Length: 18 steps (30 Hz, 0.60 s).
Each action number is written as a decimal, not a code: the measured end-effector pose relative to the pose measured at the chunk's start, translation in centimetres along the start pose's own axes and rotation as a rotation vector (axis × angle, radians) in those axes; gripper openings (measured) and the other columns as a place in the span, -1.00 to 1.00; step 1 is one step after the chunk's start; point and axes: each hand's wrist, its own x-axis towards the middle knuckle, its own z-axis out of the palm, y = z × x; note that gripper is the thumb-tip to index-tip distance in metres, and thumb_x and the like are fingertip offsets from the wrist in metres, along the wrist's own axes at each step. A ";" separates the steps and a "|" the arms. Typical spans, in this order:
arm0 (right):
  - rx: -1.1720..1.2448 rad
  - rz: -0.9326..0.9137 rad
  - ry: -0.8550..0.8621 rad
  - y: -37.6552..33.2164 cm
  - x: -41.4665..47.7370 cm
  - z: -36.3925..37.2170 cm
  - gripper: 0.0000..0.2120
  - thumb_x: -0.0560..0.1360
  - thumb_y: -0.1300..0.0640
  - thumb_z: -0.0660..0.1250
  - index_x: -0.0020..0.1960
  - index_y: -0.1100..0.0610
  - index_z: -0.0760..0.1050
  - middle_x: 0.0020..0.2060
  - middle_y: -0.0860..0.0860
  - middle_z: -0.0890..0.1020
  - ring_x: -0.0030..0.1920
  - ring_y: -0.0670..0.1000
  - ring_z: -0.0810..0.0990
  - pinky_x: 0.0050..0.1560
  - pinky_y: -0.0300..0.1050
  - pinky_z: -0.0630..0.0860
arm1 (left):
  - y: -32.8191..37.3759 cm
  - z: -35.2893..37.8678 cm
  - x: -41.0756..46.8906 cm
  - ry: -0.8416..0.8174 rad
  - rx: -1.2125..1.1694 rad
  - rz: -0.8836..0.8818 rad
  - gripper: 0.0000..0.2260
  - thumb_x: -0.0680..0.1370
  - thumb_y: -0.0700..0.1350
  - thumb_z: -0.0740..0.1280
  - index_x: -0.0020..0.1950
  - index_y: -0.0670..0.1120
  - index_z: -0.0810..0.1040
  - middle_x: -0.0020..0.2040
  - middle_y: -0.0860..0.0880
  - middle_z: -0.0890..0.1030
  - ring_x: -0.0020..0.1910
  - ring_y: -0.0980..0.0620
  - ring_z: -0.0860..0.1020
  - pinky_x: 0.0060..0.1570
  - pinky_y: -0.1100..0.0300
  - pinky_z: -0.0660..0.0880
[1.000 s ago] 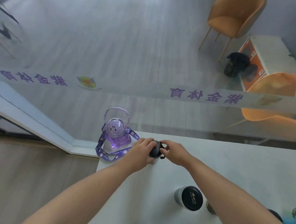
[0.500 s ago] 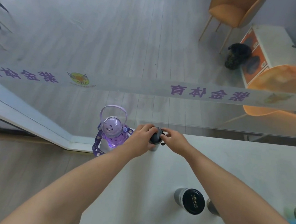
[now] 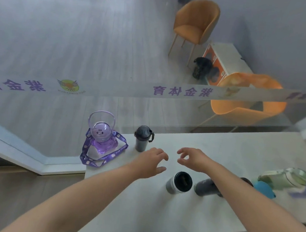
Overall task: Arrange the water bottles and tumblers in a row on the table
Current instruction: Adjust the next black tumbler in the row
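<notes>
A purple bottle (image 3: 102,137) with a handle and strap stands at the far left corner of the white table (image 3: 157,210). Just right of it stands a dark grey bottle (image 3: 141,138) with a black lid. My left hand (image 3: 152,162) and my right hand (image 3: 191,158) hover empty over the table a little nearer than that bottle, fingers apart. Below my right wrist stand a white tumbler (image 3: 179,183) with a black lid and a dark grey tumbler (image 3: 205,186), partly hidden by my forearm. Further right lie a teal item (image 3: 264,189) and a pale green bottle (image 3: 283,178).
A glass wall with a lettered strip (image 3: 181,91) runs along the table's far edge. Beyond it are two orange chairs (image 3: 195,24) and a small white cabinet (image 3: 227,61). The table's left edge drops to wooden floor (image 3: 18,186).
Both hands have let go of the dark grey bottle and drawn back toward me. The bottle now stands alone next to the purple one.
</notes>
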 end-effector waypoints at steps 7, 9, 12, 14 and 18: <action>-0.490 -0.046 -0.185 3.2 -3.2 3.4 -0.16 0.29 -0.27 0.47 0.48 -0.20 0.20 0.24 -0.08 0.55 0.26 0.09 0.47 0.22 0.00 0.41 | 3.4 5.5 -1.9 -0.080 0.114 0.096 -0.51 0.49 0.21 0.37 0.33 0.03 0.39 0.28 -0.01 0.45 0.18 -0.07 0.41 0.09 0.04 0.43; -0.566 -0.109 -0.144 3.7 -3.0 4.3 -0.20 0.33 -0.23 0.48 0.46 -0.13 0.21 0.20 -0.05 0.56 0.22 0.10 0.47 0.20 0.02 0.38 | 4.0 6.6 -2.0 -0.063 0.115 0.084 -0.50 0.48 0.18 0.39 0.33 0.02 0.38 0.29 -0.03 0.44 0.17 -0.09 0.42 0.09 0.03 0.44; -0.605 -0.207 -0.054 4.3 -2.6 4.9 -0.37 0.35 -0.22 0.48 0.31 -0.08 0.32 0.11 -0.06 0.58 0.15 0.08 0.48 0.17 0.03 0.37 | 4.5 7.6 -1.7 -0.018 0.103 0.045 -0.53 0.47 0.14 0.40 0.30 0.01 0.39 0.24 -0.04 0.46 0.11 -0.11 0.43 0.04 0.01 0.46; -0.601 -0.267 -0.011 4.8 -1.9 5.0 -0.47 0.34 -0.24 0.46 0.18 -0.07 0.37 0.03 -0.07 0.58 0.08 0.05 0.48 0.12 0.00 0.37 | 4.6 8.2 -1.4 0.021 0.103 0.025 -0.59 0.47 0.11 0.37 0.25 0.00 0.41 0.18 -0.05 0.48 0.03 -0.11 0.46 -0.05 0.04 0.47; -0.590 -0.359 0.046 5.4 0.0 4.2 -0.53 0.33 -0.25 0.43 0.11 -0.04 0.40 -0.03 -0.07 0.57 0.02 0.04 0.46 0.08 -0.04 0.35 | 4.3 8.7 -0.1 0.107 0.126 -0.049 -0.67 0.46 0.05 0.36 0.19 0.01 0.46 0.12 -0.03 0.52 -0.06 -0.10 0.49 -0.14 0.08 0.47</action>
